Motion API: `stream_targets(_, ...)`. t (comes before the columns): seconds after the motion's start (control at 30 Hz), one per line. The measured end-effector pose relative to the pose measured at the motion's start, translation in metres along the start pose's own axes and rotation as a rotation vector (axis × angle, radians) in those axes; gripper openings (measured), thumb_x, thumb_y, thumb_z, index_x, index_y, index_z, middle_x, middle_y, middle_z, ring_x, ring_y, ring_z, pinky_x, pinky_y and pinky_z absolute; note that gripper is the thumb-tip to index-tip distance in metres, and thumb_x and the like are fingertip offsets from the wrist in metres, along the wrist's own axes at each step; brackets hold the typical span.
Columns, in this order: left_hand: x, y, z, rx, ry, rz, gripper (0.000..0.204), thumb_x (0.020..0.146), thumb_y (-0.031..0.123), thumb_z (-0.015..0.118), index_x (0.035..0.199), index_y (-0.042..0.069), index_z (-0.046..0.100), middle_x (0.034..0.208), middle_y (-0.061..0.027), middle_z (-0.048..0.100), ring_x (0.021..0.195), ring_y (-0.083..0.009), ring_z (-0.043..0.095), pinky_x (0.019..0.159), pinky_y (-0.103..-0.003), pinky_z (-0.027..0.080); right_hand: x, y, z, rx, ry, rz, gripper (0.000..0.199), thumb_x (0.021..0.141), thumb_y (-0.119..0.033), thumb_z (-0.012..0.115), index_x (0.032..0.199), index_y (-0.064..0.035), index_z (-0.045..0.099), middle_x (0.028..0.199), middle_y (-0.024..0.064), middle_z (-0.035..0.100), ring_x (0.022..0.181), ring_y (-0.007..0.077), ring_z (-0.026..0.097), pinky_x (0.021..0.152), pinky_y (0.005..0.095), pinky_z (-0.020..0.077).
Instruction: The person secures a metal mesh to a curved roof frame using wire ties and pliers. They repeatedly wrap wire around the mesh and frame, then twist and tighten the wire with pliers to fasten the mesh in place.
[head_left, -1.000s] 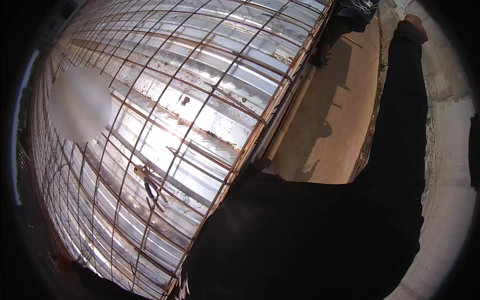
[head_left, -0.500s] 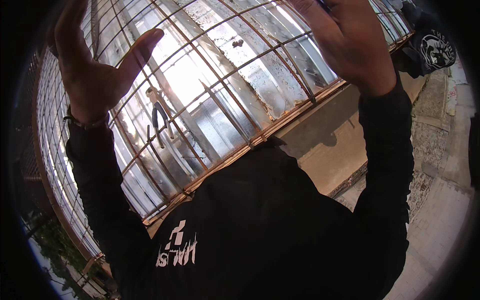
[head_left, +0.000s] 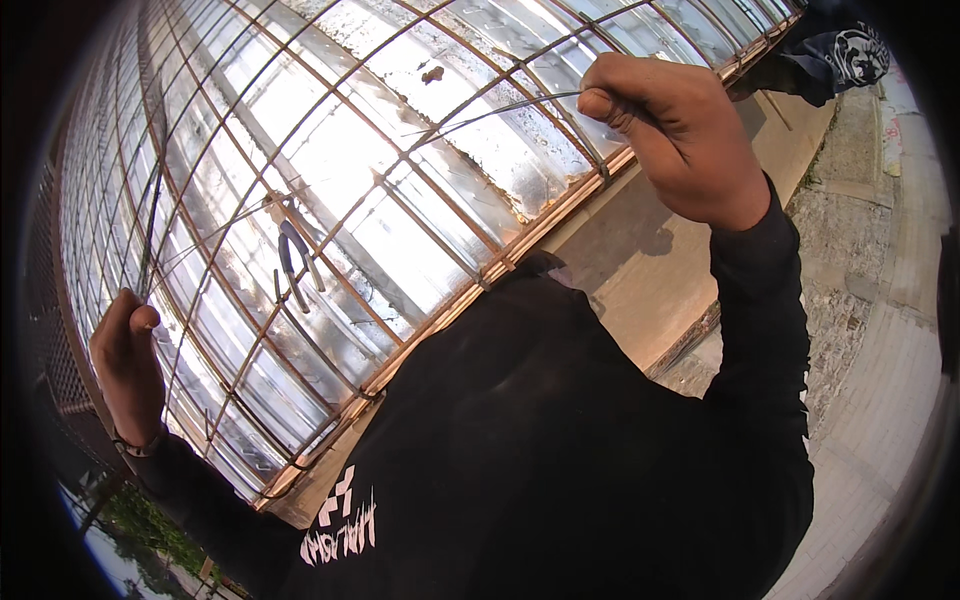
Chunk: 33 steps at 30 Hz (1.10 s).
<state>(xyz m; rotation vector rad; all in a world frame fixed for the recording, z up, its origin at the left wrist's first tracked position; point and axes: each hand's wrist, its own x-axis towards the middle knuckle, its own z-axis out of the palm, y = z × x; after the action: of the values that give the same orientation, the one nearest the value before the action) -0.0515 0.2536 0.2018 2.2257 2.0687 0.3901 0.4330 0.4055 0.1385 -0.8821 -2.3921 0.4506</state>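
Both curl, left hand [head_left: 130, 358] and right hand [head_left: 688, 142] pinching wire [head_left: 541, 99].

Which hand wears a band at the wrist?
The left hand, low at the picture's left: a dark band circles its wrist. The right hand, higher up and gripping thin wire, shows no band.

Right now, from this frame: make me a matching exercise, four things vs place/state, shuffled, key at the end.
Things
1. Right hand
2. Left hand
3. Pliers
4. Shiny metal sheets

Place or state
A. Seen beneath the crossed bars
B. Dark handles spread apart, between the two hands in the picture
C. Pinching a thin wire
D. Near the picture's left edge, a band at its wrist

Pairs
1-C, 2-D, 3-B, 4-A
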Motion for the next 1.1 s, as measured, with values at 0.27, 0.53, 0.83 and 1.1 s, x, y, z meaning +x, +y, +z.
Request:
stream_targets(0.27, -0.006, -0.102, -0.031, 0.056, 0.331, -0.135, 0.038, 0.107, 0.026, 0.046, 0.112, -0.006, 0.065, 0.097, -0.0185, 0.07, 0.089, -0.0275, 0.068, 0.08, -0.034, 0.051, -0.055, 0.006, -0.027, 0.579, 0.198, 0.353, 0.024, 0.101, -0.026, 0.06, 0.097, -0.0034, 0.068, 0.079, 0.0019, 0.066, 0.056, 0.0108, 0.048, 0.054, 0.0262, 0.0397)
stream_targets(0.53, 0.082, -0.072, 0.001, 0.565, -0.16, -0.266, 0.033, 0.102, 0.03, 0.054, 0.126, 0.011, 0.067, 0.121, -0.0121, 0.069, 0.12, -0.0296, 0.061, 0.1, -0.047, 0.045, -0.091, -0.027, 0.007, 1.171, -0.355, 0.584, 0.038, 0.104, -0.036, 0.051, 0.1, -0.0037, 0.07, 0.081, -0.0007, 0.062, 0.069, 0.0071, 0.049, 0.066, 0.0253, 0.0424)
stream_targets(0.83, 0.072, 0.227, 0.117, -0.456, -0.35, 0.557, 0.026, 0.095, 0.018, 0.065, 0.117, 0.004, 0.063, 0.083, -0.0161, 0.069, 0.07, -0.0346, 0.067, 0.06, -0.039, 0.05, -0.081, -0.057, 0.049, 1.071, 0.002, 0.485, 0.032, 0.102, -0.027, 0.055, 0.103, 0.0019, 0.068, 0.088, 0.0053, 0.066, 0.086, 0.0133, 0.057, 0.081, 0.0321, 0.0468)
stream_targets(1.1, 0.077, 0.228, 0.143, -0.565, -0.213, 0.597, 0.009, 0.096, 0.012, 0.063, 0.097, 0.003, 0.066, 0.076, -0.0147, 0.067, 0.066, -0.0355, 0.066, 0.056, -0.037, 0.05, -0.156, -0.047, 0.014, 0.997, 0.254, 0.841, 0.029, 0.096, -0.03, 0.068, 0.101, -0.0016, 0.069, 0.091, 0.0012, 0.065, 0.082, 0.0069, 0.055, 0.077, 0.0239, 0.0458)
